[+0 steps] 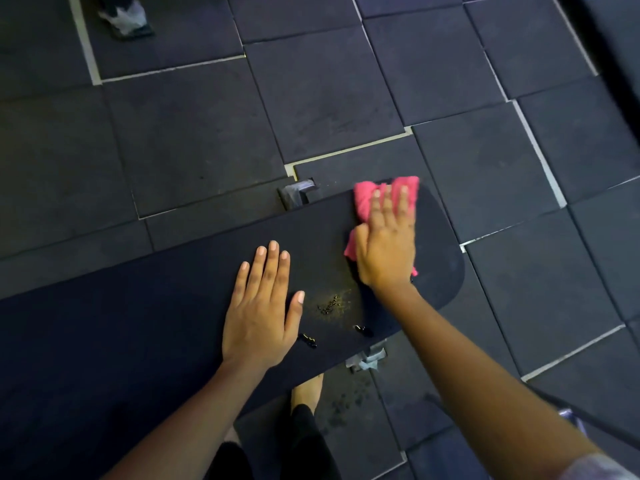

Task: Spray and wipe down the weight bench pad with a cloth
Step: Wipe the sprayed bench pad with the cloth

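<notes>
The black bench pad (156, 317) runs from lower left to its rounded end at the right. A pink cloth (363, 199) lies near that end, and my right hand (386, 242) presses flat on top of it with fingers spread. My left hand (261, 306) rests flat and open on the pad's middle, holding nothing. Between the hands a patch of spray droplets (330, 303) glistens on the pad, with a few larger drops near the front edge. No spray bottle is in view.
Dark rubber floor tiles (242, 116) surround the bench. Metal frame feet show beyond the pad (298, 194) and below it (369, 360). My bare foot (306, 389) stands under the pad's front edge. Another person's shoe (124, 15) is at the top left.
</notes>
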### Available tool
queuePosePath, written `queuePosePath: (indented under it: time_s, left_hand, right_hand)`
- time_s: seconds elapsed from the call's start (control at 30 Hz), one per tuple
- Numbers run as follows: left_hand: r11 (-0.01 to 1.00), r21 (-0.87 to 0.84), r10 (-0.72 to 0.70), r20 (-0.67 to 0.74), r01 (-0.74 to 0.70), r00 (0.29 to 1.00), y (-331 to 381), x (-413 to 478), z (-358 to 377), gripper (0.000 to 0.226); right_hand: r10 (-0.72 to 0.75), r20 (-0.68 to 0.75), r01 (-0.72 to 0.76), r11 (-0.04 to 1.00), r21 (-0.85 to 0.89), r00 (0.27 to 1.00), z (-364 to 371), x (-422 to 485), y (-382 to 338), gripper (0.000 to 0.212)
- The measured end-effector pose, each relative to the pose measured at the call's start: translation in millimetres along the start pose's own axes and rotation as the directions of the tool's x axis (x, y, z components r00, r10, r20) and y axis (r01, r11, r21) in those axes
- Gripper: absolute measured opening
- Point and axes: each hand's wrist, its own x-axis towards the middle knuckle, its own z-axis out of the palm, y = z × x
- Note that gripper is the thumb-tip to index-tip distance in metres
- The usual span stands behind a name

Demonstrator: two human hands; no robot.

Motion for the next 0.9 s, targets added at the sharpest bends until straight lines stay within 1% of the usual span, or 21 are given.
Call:
queuePosePath:
  time_s: [0.07, 0.1, 0.13, 0.17, 0.27, 0.3, 0.33, 0.37, 0.4, 0.47, 0.5, 0.53, 0.57, 0.6, 0.67, 0.7, 0.73, 0.77, 0.8, 0.87, 0.9]
  left_hand:
    - [1.0, 0.003, -0.002, 0.004, 0.002, 1.0, 0, 0, 0, 0.062]
    - [1.0, 0.003, -0.004, 0.004, 0.004, 1.0, 0, 0, 0, 0.062]
    - [1.0, 0.001, -0.004, 0.002, 0.004, 1.0, 0, 0, 0, 0.062]
    - [1.0, 0.0, -0.003, -0.001, 0.003, 1.0, 0, 1, 1, 0.062]
    - [1.0, 0.006, -0.001, -0.001, 0.001, 1.0, 0, 2, 0, 0.061]
    - [1.0, 0.007, 0.0, -0.001, 0.0, 1.0, 0, 2, 0, 0.062]
    - [1.0, 0.007, 0.001, 0.001, -0.001, 1.0, 0, 2, 0, 0.062]
    - [1.0, 0.007, 0.002, 0.004, -0.002, 1.0, 0, 3, 0, 0.062]
    - [1.0, 0.008, 0.003, 0.007, -0.003, 1.0, 1, 3, -1, 0.062]
    - [1.0, 0.013, 0.0, 0.012, 0.0, 1.0, 0, 1, -1, 0.062]
    - [1.0, 0.012, 0.0, 0.012, -0.001, 1.0, 0, 1, 0, 0.062]
    - [1.0, 0.011, 0.003, 0.01, -0.003, 1.0, 0, 1, 0, 0.062]
    - [1.0, 0.011, 0.005, 0.006, -0.005, 1.0, 0, 1, 0, 0.061]
    - [1.0, 0.01, 0.005, 0.002, -0.005, 1.0, 1, 1, 0, 0.061]
    - [1.0, 0.011, 0.005, -0.001, -0.005, 1.0, 1, 2, 1, 0.061]
    - [1.0, 0.013, 0.007, 0.0, -0.007, 1.0, 1, 2, 1, 0.062]
    - [1.0, 0.015, 0.009, 0.0, -0.009, 1.0, 1, 2, 1, 0.062]
    - [1.0, 0.015, 0.01, 0.0, -0.01, 1.0, 1, 2, 2, 0.062]
    - [1.0, 0.015, 0.009, 0.0, -0.009, 1.0, 0, 1, 1, 0.062]
    - [1.0, 0.017, 0.004, -0.001, -0.004, 1.0, 0, 1, 1, 0.062]
    - [1.0, 0.02, 0.005, -0.002, -0.005, 1.0, -1, 0, 1, 0.062]
  right_hand:
    - [-0.227, 0.038, 0.228, 0.973, -0.032, 0.973, -3, -2, 15, 0.061]
    - [-0.26, 0.049, 0.263, 0.963, -0.061, 0.964, -7, 1, 26, 0.062]
    - [-0.234, 0.06, 0.239, 0.967, -0.091, 0.97, -11, 5, 37, 0.063]
    - [-0.171, 0.045, 0.175, 0.979, -0.105, 0.984, -13, 10, 45, 0.064]
    - [0.07, -0.04, -0.071, 0.997, -0.028, 0.997, -9, 14, 32, 0.063]
    - [0.118, -0.053, -0.118, 0.993, 0.0, 0.992, -5, 11, 19, 0.062]
    - [0.115, -0.045, -0.114, 0.993, 0.016, 0.992, -2, 6, 8, 0.062]
    - [0.05, -0.02, -0.049, 0.999, 0.02, 0.999, 0, -2, 1, 0.062]
    - [-0.064, 0.02, 0.064, 0.998, 0.011, 0.998, 1, -11, 0, 0.062]
    - [-0.301, 0.098, 0.304, 0.952, -0.023, 0.949, -6, -19, 16, 0.063]
    - [-0.347, 0.113, 0.354, 0.934, -0.048, 0.931, -10, -16, 29, 0.064]
    - [-0.321, 0.11, 0.33, 0.941, -0.077, 0.941, -13, -13, 40, 0.065]
    - [-0.229, 0.069, 0.234, 0.968, -0.089, 0.971, -15, -8, 51, 0.065]
    - [-0.085, 0.013, 0.086, 0.994, -0.065, 0.996, -18, -4, 60, 0.066]
    - [0.182, -0.059, -0.181, 0.983, 0.018, 0.982, -18, -4, 61, 0.066]
    - [0.241, -0.078, -0.238, 0.97, 0.047, 0.967, -16, -10, 51, 0.066]
    - [0.235, -0.086, -0.23, 0.971, 0.069, 0.968, -14, -20, 39, 0.066]
    - [0.17, -0.079, -0.163, 0.983, 0.086, 0.982, -11, -33, 29, 0.065]
    - [0.057, -0.058, -0.052, 0.995, 0.088, 0.997, -7, -49, 24, 0.063]
    - [-0.154, -0.023, 0.155, 0.987, 0.033, 0.988, -8, -71, 31, 0.061]
    - [-0.182, -0.025, 0.182, 0.983, -0.003, 0.983, -10, -74, 44, 0.06]
